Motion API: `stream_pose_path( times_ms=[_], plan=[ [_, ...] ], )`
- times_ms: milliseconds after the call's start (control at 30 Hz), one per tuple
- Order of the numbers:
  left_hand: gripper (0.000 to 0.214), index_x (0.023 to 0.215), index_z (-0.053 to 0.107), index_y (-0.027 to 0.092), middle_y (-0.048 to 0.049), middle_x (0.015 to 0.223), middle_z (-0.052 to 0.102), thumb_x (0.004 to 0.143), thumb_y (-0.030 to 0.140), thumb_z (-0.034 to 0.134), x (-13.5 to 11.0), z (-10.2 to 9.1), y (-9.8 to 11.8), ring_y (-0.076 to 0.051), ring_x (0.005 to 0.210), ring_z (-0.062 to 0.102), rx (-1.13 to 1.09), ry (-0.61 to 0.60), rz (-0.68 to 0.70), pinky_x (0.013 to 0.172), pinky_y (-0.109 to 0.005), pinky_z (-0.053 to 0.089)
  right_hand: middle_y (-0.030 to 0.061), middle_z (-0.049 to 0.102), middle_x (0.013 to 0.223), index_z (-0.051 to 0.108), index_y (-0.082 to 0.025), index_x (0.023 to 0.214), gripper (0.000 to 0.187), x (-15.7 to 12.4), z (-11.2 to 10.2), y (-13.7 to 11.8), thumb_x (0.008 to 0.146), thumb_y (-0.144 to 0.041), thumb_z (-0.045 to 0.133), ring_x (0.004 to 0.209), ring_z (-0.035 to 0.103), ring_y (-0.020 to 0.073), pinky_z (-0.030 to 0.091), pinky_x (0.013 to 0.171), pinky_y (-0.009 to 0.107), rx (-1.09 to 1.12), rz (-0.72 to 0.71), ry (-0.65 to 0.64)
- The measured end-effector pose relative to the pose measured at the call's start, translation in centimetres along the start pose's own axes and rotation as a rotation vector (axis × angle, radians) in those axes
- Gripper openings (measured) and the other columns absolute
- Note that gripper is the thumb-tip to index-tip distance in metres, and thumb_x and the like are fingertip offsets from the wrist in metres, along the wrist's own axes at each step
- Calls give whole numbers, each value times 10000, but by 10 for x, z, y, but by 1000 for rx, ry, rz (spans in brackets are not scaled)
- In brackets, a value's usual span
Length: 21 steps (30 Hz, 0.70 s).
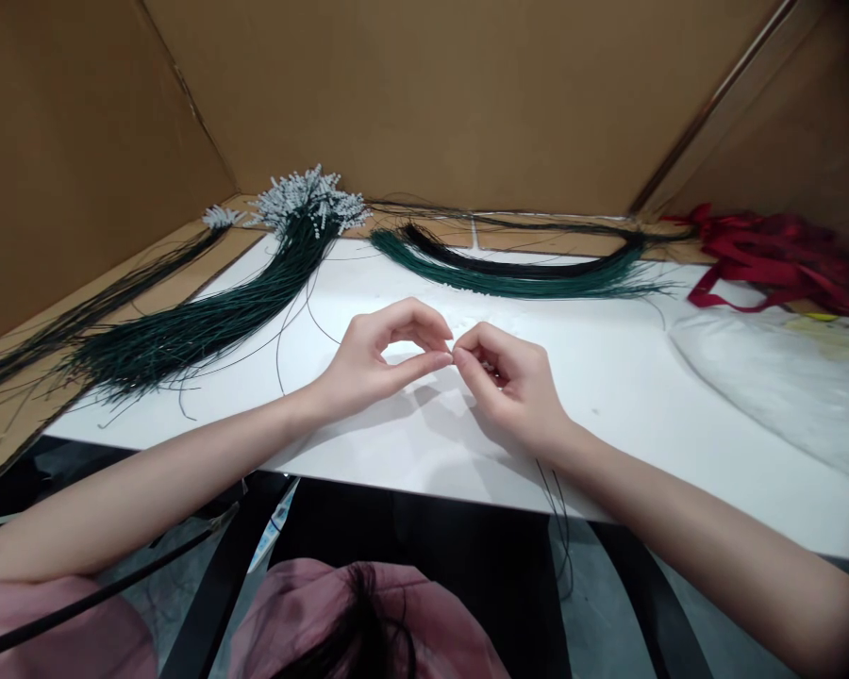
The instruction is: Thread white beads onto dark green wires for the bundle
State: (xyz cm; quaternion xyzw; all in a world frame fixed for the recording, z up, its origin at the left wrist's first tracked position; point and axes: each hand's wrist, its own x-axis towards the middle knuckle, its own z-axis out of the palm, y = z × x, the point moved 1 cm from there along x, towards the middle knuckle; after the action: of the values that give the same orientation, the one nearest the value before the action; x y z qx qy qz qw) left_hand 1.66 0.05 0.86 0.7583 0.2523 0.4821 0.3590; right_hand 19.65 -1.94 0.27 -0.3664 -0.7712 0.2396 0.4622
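A: Head view. How were the fingers set?
B: Right hand (513,377): thumb and forefinger pinched shut. Left hand (396,354): thumb and fingers curved in an open arch, tips close to the right pinch. Whether anything was gripped by the left tips could not be told; whatever was held at the meeting point was too small to be made out.

A: And the dark strands (564,530)?
B: Seen below the right wrist, hung over the near edge of the white tabletop (396,457). Long axis: roughly downward, toward the lap. Right hand was nearer. Upper run was hidden by hand and wrist, so a link to the pinch could not be confirmed.

A: Relation that mattered?
B: Judged to be tip to tip: left tips were placed just left of the right pinch, almost level, so any handover would be made sideways.

A: Stock?
B: Green bundle (219,330) was laid left of the left hand, white beaded ends (309,200) pointed away.
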Motion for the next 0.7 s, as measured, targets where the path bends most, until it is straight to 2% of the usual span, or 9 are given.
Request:
stream_pose_path(
  times_ms=[133, 267, 500, 700],
  plan=[
    [143, 998, 631, 152, -43, 930, 648, 865, 189, 666, 1, -2, -1, -128, 858, 654, -19, -19, -38, 826, -252, 546, -37, 467, 632, 535, -174, 763, 144, 1, 0, 0, 904, -150, 522, 545, 383, 82, 305, 518, 242, 36, 36, -1],
    [181, 1013, 624, 157, -38, 921, 644, 844, 173, 689, 0, -4, -1, -116, 818, 643, 2, -41, -33, 814, -242, 531, -34, 472, 635, 540, -175, 762, 132, 1, 0, 1, 891, -157, 522, 545, 381, 85, 299, 514, 244, 61, 73, -13],
    [162, 1016, 624, 166, -47, 937, 645, 860, 178, 669, -1, -4, -1, -124, 837, 648, 32, -69, -7, 818, -244, 521, -40, 480, 624, 574, -169, 831, 20, 2, 1, 3, 839, -183, 562, 526, 376, 82, 300, 507, 237, 45, 139, -59],
    [172, 1020, 621, 172, -38, 906, 651, 854, 148, 661, -1, -5, -1, -127, 835, 651, 46, -75, 4, 814, -245, 517, -47, 478, 609, 598, -170, 812, 140, 2, 0, 3, 760, -87, 499, 521, 387, 82, 308, 519, 232, 9, 128, -52]
  ],
)
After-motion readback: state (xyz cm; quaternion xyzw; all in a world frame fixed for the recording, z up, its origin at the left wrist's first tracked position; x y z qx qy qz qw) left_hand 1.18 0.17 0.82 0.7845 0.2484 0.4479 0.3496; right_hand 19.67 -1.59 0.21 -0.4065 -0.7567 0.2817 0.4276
